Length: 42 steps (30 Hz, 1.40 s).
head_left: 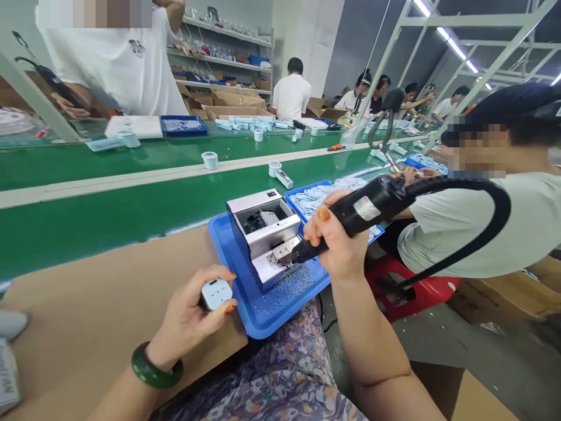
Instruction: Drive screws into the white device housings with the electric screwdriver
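Between thumb and fingers, my left hand (193,313) grips a small pale-blue plastic housing (218,294) with small dark holes in its face. My right hand (339,242) is wrapped round a black electric screwdriver (357,204), which hangs from a hook and trails a thick black cable. Its tip points down at the metal outlet of a screw feeder (263,234); whether it touches there I cannot tell. The feeder stands in a blue tray (258,327) with many small screws (291,286) scattered beside it.
A cardboard sheet (109,316) covers the near left. Behind it runs a green conveyor belt (175,216) carrying pale-blue parts, among them a round-headed one (274,169). Another blue tray (307,193) holds many pale-blue pieces. A co-worker (491,216) sits close on my right; others work across the belt.
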Available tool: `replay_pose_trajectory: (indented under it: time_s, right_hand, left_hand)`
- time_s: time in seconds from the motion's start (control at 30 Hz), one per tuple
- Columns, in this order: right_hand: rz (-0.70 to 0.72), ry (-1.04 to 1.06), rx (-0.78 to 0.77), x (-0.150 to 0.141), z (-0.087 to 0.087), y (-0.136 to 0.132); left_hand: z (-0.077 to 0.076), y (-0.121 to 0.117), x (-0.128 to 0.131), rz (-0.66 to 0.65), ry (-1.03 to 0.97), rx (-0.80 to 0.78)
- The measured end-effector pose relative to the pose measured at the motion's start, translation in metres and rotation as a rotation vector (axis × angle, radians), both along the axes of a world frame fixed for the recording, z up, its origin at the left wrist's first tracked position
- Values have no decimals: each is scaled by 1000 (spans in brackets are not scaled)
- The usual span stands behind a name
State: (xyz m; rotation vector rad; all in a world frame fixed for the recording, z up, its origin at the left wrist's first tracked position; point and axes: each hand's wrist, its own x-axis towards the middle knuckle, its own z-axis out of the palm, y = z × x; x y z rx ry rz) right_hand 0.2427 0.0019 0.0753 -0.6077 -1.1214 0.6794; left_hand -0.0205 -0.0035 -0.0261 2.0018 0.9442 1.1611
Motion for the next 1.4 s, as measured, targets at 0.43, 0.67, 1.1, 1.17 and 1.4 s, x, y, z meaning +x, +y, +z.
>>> replay_pose_trajectory:
  time_s: [0.43, 0.67, 1.1, 1.17, 1.4]
  right_hand:
    - [108, 50, -107, -6, 5, -11]
    - [121, 156, 14, -9, 34, -24]
    - [-13, -30, -147, -17, -10, -4]
    - [11, -43, -186, -14, -8, -6]
    - [136, 150, -113, -9, 21, -27]
  left_hand:
    - [11, -3, 9, -41, 5, 161]
    - [16, -7, 18, -22, 104, 178]
    - [8, -3, 10, -30, 45, 217]
    - [7, -3, 9, -35, 45, 212]
    - [11, -3, 13, -35, 62, 171]
